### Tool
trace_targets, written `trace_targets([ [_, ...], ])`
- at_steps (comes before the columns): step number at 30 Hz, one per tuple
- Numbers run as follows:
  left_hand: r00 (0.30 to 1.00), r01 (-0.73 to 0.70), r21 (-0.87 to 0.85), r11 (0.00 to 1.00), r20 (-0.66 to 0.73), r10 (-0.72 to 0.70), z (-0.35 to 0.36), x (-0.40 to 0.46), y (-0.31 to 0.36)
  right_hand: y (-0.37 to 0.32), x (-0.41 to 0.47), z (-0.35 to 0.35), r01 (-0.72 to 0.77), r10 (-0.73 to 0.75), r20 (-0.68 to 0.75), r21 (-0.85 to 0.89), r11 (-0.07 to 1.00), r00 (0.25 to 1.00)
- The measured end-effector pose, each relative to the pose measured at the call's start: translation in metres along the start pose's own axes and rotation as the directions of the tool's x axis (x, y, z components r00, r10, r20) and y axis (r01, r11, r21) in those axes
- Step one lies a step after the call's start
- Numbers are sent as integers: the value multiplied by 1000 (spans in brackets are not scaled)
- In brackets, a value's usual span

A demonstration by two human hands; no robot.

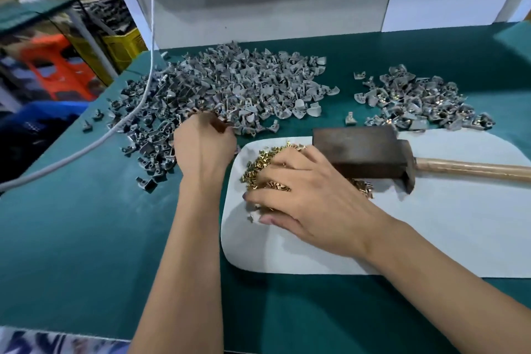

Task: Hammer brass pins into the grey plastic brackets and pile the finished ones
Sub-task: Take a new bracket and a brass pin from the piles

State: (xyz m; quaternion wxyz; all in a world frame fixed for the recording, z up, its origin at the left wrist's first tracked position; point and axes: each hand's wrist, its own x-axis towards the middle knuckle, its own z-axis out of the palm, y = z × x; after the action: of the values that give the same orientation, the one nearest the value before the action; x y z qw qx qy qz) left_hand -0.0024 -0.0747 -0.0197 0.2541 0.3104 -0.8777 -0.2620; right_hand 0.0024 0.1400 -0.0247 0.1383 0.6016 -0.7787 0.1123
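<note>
A wide heap of grey plastic brackets covers the far left of the green table. My left hand reaches into its near edge with fingers curled among the brackets; whether they hold one is hidden. A mound of brass pins lies on a white mat. My right hand rests on the pins, fingers spread over them. A smaller pile of brackets with brass pins in them sits at the far right. The hammer, dark block head and wooden handle, lies on the mat beside my right hand.
A grey cable runs from the top across the left bracket heap and off the table's left edge. White panels stand along the back. Orange, yellow and blue crates sit beyond the left edge. Green table surface lies in front.
</note>
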Motion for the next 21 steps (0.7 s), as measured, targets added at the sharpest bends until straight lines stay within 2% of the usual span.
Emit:
trace_targets([
  [5, 996, -31, 35, 999, 88, 28, 7, -1, 0, -6, 9, 15, 63, -61, 67, -24, 998, 996],
  [9, 988, -38, 73, 997, 154, 26, 7, -3, 0, -6, 9, 17, 76, -73, 63, -35, 997, 995],
  [14, 987, 5, 26, 1000, 159, -9, 10, -3, -4, -10, 8, 10, 71, -66, 82, -56, 996, 994],
  [21, 994, -43, -116, 992, 97, 54, 13, -6, -1, -14, 7, 13, 75, -76, 118, 8, 997, 990],
])
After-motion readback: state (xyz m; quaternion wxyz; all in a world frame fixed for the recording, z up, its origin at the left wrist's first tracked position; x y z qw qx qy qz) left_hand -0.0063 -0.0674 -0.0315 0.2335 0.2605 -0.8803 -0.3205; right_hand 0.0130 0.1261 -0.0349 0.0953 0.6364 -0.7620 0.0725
